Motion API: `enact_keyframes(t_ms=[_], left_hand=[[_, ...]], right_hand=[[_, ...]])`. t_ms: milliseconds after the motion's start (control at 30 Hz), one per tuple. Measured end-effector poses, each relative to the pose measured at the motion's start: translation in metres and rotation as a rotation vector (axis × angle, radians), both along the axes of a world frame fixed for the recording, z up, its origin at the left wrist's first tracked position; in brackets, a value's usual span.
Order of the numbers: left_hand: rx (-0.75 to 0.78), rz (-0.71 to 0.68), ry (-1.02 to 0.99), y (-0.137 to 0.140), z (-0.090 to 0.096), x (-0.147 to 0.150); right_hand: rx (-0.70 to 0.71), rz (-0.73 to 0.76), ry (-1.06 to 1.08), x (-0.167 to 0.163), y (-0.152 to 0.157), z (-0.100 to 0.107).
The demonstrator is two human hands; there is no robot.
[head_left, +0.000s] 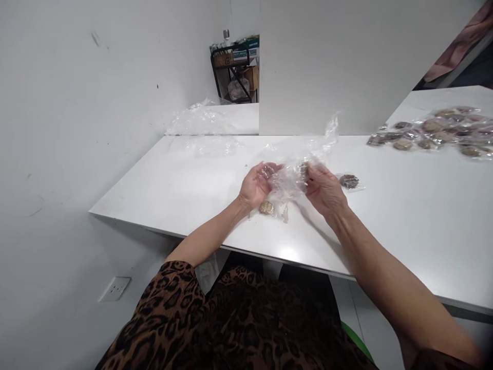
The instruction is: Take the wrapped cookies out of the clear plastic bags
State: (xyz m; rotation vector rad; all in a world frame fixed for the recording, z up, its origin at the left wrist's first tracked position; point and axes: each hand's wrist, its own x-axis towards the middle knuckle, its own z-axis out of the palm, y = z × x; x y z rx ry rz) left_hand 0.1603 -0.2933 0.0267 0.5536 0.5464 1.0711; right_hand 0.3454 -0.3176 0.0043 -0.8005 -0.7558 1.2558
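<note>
A crumpled clear plastic bag (288, 180) stretches between my two hands above the white table, somewhat blurred. My left hand (256, 186), palm up, has its fingers curled at the bag's left side, and plastic partly covers them. On the other side, my right hand (325, 189) pinches the bag together with a small brown piece (304, 168), which the fingers partly hide. Just below the bag, near my left wrist, lies a golden-brown cookie-like piece (266, 207) in clear wrap. To the right of my right hand rests a darker wrapped piece (349, 181).
Several wrapped brown pieces (435, 131) are heaped at the table's far right. Loose clear plastic bags (204, 121) lie at the back left. An upright white panel (319, 67) stands behind the table (162, 190); a black shelf (231, 67) with boxes is beyond.
</note>
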Motion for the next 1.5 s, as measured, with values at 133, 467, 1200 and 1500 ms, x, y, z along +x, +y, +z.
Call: enact_keyframes(t_ms=[133,467,1200,1500], left_hand=[[0.019,-0.092,-0.021,0.011,0.004,-0.014],[0.209,-0.451,0.44,0.017,-0.009,-0.014],[0.375,0.129,0.511,0.006,0.081,0.02],[0.54,0.284,0.598,0.009,0.119,0.022]], right_hand=[[0.187,-0.104,0.013,0.014,0.004,0.005],[0.142,0.121,-0.041,0.007,-0.005,0.007],[-0.269,0.074,0.135,-0.007,-0.003,0.014],[-0.307,0.061,0.075,-0.002,0.002,0.006]])
